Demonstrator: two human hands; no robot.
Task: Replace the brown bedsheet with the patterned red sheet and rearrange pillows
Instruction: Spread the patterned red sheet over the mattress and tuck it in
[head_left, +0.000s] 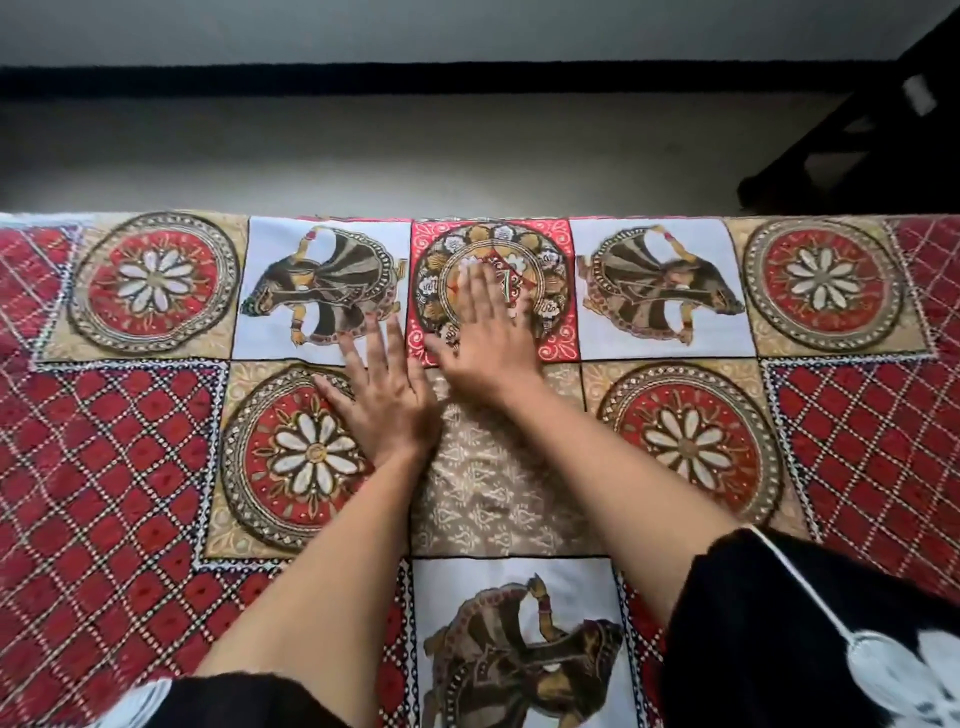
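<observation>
The patterned red sheet (130, 467) lies spread flat across the bed and fills the lower part of the view, with flower medallions, animal panels and red lattice. My left hand (382, 395) lies palm down with straight, spread fingers beside a flower medallion. My right hand (488, 332) presses flat on the central round medallion near the far edge, its fingers blurred. Both hands touch the sheet and hold nothing. No brown bedsheet or pillows are in view.
Beyond the bed's far edge (467, 215) is pale floor (363, 156) and a wall with a dark skirting strip (415, 78). A dark piece of furniture (872, 140) stands at the upper right. My black sleeves with white trim (810, 623) hang at the bottom.
</observation>
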